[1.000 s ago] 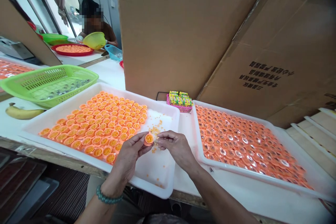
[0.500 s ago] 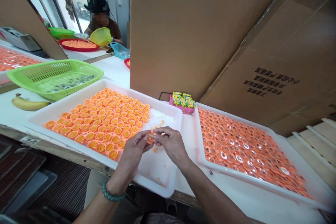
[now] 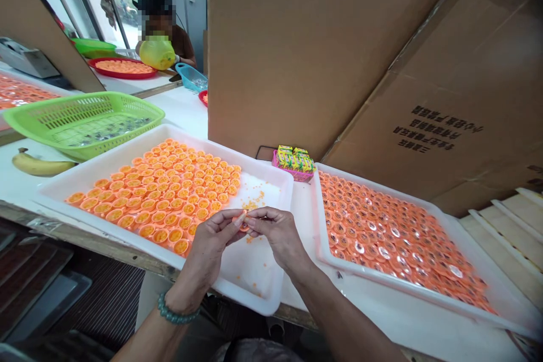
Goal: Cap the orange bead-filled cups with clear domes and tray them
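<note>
Over the right part of a white tray (image 3: 271, 300), my left hand (image 3: 212, 243) and my right hand (image 3: 280, 237) meet fingertip to fingertip. Both pinch one small round orange plastic piece (image 3: 244, 226), mostly covered by the fingers. To the left in that tray stand rows of orange cup-like pieces (image 3: 163, 186) with yellow-orange bits inside. Loose orange crumbs (image 3: 254, 201) lie on the tray floor just beyond my fingers.
At right, another white tray (image 3: 320, 226) holds orange discs (image 3: 390, 237) with shiny centres. Behind stand cardboard sheets (image 3: 297, 56) and a pink basket (image 3: 297, 174) of small yellow-green packets. A green basket (image 3: 34, 119) and banana (image 3: 42, 165) lie left. A co-worker (image 3: 182, 45) holds a yellow bowl (image 3: 156, 54).
My fingers have closed further over the orange piece, hiding more of it. The co-worker's yellow bowl has tipped up toward them. The whole view has shifted slightly.
</note>
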`<state>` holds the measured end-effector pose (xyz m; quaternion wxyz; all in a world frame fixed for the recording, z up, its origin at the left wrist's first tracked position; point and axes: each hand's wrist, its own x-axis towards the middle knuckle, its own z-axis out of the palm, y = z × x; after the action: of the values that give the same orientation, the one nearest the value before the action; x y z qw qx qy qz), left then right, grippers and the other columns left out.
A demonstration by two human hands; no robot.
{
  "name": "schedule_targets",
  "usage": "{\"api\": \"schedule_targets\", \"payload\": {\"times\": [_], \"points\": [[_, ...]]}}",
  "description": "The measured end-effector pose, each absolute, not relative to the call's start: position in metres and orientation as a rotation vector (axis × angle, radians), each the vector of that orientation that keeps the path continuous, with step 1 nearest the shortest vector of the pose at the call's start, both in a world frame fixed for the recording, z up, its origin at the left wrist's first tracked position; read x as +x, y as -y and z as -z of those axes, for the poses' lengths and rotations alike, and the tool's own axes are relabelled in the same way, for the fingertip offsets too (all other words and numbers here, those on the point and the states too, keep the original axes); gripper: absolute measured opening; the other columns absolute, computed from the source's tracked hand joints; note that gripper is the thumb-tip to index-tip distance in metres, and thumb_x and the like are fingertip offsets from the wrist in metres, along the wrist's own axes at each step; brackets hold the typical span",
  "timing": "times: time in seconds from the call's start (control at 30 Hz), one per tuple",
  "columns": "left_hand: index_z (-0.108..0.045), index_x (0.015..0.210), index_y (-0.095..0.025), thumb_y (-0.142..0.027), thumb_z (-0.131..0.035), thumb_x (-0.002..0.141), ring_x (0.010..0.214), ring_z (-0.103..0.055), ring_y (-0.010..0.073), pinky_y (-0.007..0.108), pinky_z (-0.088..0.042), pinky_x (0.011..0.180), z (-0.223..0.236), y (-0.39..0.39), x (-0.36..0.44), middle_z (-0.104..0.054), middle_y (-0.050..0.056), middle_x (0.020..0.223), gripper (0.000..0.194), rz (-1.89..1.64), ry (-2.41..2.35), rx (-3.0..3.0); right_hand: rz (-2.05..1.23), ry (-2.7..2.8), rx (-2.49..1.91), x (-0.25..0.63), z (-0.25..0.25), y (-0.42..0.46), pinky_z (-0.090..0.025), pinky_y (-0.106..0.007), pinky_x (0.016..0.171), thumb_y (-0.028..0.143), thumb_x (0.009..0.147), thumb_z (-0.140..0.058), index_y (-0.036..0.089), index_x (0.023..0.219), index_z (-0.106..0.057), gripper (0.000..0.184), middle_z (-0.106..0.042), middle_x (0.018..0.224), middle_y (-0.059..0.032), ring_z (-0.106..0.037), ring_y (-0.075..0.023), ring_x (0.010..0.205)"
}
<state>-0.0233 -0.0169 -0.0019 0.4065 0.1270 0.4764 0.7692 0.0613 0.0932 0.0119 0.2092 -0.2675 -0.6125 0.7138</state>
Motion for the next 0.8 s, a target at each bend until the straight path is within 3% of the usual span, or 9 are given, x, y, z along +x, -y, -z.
{"api": "schedule_targets", "payload": {"times": [0.37, 0.8], "points": [[-0.070, 0.087, -0.015, -0.030, -0.077, 0.066, 0.080, -0.063, 0.0166, 0.030, -0.052, 0.079, 0.000, 0.014, -0.022, -0.070, 0.005, 0.086, 0.026, -2.008, -1.247, 0.222, -1.475, 1.835, -0.706, 0.060, -0.016, -0.070, -0.050, -0.026, 0.066, 0.022, 0.073, -0.065, 0.020, 0.077, -0.068, 0.006, -0.062, 0.079, -0.0018, -0.059, -0.0140, 0.072], [-0.071, 0.086, -0.015, -0.031, -0.076, 0.066, 0.075, -0.065, 0.0176, 0.029, -0.053, 0.074, 0.003, 0.018, -0.024, -0.071, 0.006, 0.084, 0.026, -1.976, -1.254, 0.257, -1.867, 1.736, -0.707, 0.055, -0.016, -0.088, -0.046, -0.023, 0.058, 0.030, 0.068, -0.071, 0.016, 0.070, -0.065, 0.015, -0.061, 0.064, 0.0013, -0.053, -0.0098, 0.057]]}}
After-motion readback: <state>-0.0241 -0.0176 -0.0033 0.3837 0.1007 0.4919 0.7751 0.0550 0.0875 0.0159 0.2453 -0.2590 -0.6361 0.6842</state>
